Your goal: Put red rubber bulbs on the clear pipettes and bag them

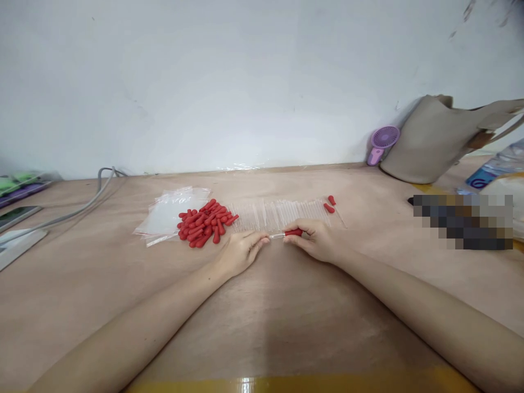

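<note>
Between thumb and fingers, my left hand [244, 251] pinches a clear glass dropper tube [277, 236]. My right hand [314, 239] grips a red rubber bulb [293, 232], which meets the tube's right end. How far the tube sits inside the bulb I cannot tell. Just behind both hands lies a row of clear tubes [266, 212], side by side. A heap of red rubber bulbs [204, 222] is left of the row, partly over a stack of clear plastic bags [170, 213]. Two more red bulbs [329, 208] lie beyond my right hand, near a single thin tube [341, 217].
A purple handheld fan [383, 139] and a beige bag [426, 142] stand against the wall at the right. Nearby are a plastic bottle [491, 169] and a blurred-out dark object [462, 224]. A grey cable [82, 212] and a phone [18, 217] lie at the left.
</note>
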### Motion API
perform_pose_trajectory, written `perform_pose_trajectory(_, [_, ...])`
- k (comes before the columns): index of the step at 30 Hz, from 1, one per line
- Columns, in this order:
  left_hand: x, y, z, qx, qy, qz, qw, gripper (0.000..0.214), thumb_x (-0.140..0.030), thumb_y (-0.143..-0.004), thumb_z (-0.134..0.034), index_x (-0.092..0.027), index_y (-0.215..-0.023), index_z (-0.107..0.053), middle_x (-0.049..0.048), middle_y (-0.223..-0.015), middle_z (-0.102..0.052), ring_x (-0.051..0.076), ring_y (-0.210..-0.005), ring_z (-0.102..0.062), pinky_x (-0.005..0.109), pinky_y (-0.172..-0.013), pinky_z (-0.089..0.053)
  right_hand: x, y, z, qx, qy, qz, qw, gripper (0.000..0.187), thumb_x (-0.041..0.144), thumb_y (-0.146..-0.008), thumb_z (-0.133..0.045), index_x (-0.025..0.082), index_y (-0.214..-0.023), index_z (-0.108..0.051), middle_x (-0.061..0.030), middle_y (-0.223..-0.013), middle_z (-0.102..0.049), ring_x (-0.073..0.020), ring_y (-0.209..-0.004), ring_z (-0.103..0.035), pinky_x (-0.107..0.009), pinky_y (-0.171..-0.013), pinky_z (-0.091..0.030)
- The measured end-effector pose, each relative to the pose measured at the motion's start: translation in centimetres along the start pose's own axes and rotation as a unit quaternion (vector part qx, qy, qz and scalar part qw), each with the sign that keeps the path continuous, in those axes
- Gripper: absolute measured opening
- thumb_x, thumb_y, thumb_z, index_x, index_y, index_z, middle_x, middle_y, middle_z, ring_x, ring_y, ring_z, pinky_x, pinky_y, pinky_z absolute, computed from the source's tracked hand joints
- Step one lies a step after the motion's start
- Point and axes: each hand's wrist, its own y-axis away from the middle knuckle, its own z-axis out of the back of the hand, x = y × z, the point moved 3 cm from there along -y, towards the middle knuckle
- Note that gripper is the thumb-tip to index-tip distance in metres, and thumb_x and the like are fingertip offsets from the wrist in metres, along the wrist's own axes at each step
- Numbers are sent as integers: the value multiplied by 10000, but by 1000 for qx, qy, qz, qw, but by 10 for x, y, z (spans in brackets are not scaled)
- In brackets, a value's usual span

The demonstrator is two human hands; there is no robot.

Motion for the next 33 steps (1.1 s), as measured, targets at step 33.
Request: perform_pose_trajectory(33, [-11, -7, 1, 77, -12, 6, 997, 265, -301, -904, -385, -154, -909, -606, 63, -826, -605, 168, -792, -551, 309, -728, -449, -99, -34, 103, -135, 317, -257, 903, 238, 337, -728, -555, 193, -901, -630, -37, -716, -639, -166, -648, -569, -257, -564, -371])
